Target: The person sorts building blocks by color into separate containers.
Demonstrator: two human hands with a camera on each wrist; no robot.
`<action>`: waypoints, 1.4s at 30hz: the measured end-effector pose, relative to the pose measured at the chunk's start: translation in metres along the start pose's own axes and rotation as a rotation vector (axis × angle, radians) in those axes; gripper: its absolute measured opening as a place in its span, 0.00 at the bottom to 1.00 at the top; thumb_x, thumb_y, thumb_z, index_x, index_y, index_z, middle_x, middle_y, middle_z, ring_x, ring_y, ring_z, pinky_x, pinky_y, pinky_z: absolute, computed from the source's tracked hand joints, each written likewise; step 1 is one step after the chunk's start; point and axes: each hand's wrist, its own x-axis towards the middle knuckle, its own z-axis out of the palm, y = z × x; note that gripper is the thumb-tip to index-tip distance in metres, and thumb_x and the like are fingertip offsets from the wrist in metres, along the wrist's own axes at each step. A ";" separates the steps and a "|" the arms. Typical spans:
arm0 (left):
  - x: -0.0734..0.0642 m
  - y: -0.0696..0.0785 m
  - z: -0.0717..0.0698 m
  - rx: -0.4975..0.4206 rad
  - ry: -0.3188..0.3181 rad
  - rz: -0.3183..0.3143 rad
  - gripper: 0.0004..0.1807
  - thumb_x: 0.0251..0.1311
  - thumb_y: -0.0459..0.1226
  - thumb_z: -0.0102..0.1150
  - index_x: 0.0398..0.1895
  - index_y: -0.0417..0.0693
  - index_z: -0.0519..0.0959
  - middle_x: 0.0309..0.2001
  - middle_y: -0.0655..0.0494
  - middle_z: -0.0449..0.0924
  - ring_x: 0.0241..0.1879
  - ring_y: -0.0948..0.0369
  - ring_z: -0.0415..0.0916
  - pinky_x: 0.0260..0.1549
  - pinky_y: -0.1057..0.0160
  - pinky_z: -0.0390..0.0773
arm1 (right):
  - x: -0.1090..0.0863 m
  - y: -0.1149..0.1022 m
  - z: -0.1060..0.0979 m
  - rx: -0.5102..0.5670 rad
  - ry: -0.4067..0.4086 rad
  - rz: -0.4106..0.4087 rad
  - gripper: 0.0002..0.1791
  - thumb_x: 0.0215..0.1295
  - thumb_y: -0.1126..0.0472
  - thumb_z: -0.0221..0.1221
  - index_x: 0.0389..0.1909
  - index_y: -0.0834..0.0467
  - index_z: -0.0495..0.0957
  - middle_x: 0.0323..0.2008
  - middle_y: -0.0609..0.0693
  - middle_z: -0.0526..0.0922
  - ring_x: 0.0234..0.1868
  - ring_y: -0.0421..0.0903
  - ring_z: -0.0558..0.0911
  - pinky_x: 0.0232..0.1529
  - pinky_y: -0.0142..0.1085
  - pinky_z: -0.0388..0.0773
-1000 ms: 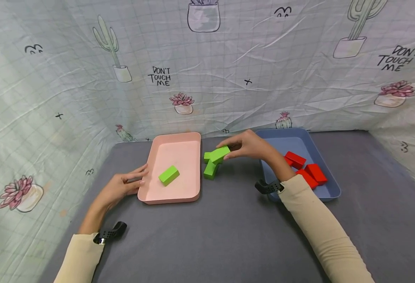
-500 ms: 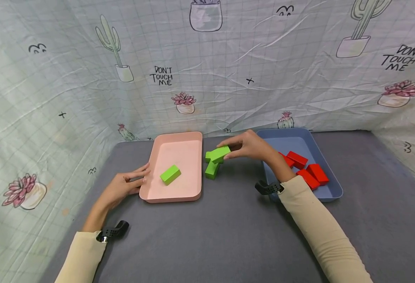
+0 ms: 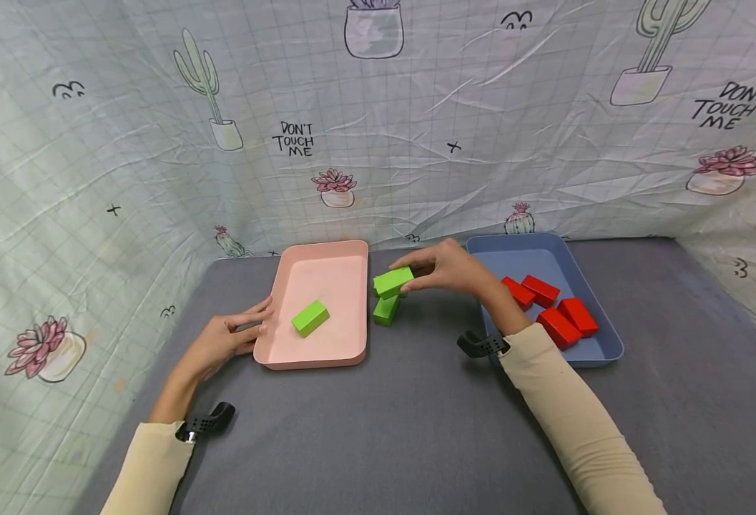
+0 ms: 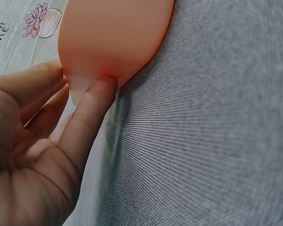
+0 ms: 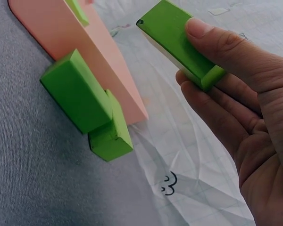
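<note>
As R grip [image 3: 447, 270] shifts left, blk [image 3: 392, 283] held

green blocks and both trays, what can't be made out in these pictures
Rear green rectangular block on the grey table: head view, mostly hidden behind the held green block in the right hand.
Pink rectangular tray: left wrist view, cut off by the top edge; its wall hides the inside.
Green block inside that tray: right wrist view, cut off by the top edge.
Blue rectangular tray: head view, left side partly hidden behind the right forearm.
</note>
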 end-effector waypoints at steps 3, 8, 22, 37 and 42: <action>-0.001 0.001 0.000 -0.003 0.001 -0.006 0.28 0.70 0.33 0.61 0.72 0.36 0.68 0.80 0.53 0.53 0.73 0.60 0.59 0.52 0.62 0.81 | 0.002 -0.001 0.003 0.019 0.005 -0.007 0.22 0.56 0.60 0.75 0.54 0.52 0.87 0.45 0.48 0.90 0.43 0.41 0.88 0.45 0.35 0.86; -0.002 0.002 0.002 -0.012 0.011 -0.010 0.28 0.71 0.32 0.60 0.71 0.35 0.69 0.79 0.53 0.54 0.70 0.67 0.64 0.51 0.62 0.82 | 0.005 -0.003 0.009 0.042 0.001 -0.012 0.22 0.57 0.59 0.75 0.54 0.52 0.87 0.45 0.48 0.90 0.44 0.41 0.88 0.45 0.35 0.85; -0.002 0.002 0.002 -0.017 0.011 -0.003 0.27 0.71 0.32 0.60 0.71 0.35 0.69 0.79 0.53 0.53 0.67 0.71 0.65 0.50 0.61 0.83 | 0.019 -0.006 0.028 0.081 -0.013 -0.071 0.22 0.57 0.61 0.75 0.54 0.55 0.86 0.44 0.49 0.90 0.42 0.40 0.88 0.42 0.34 0.86; -0.003 0.001 0.002 -0.021 0.005 0.000 0.28 0.71 0.32 0.60 0.71 0.34 0.68 0.80 0.52 0.52 0.64 0.75 0.67 0.50 0.61 0.83 | 0.025 -0.014 0.038 0.095 -0.018 -0.098 0.23 0.55 0.65 0.75 0.54 0.56 0.86 0.44 0.49 0.90 0.43 0.40 0.88 0.43 0.33 0.85; -0.002 -0.001 0.001 -0.018 0.002 0.010 0.28 0.71 0.32 0.59 0.71 0.33 0.68 0.80 0.51 0.52 0.62 0.78 0.68 0.49 0.62 0.83 | 0.027 -0.016 0.040 0.090 -0.025 -0.102 0.23 0.56 0.66 0.74 0.54 0.57 0.86 0.45 0.50 0.90 0.42 0.39 0.88 0.43 0.33 0.85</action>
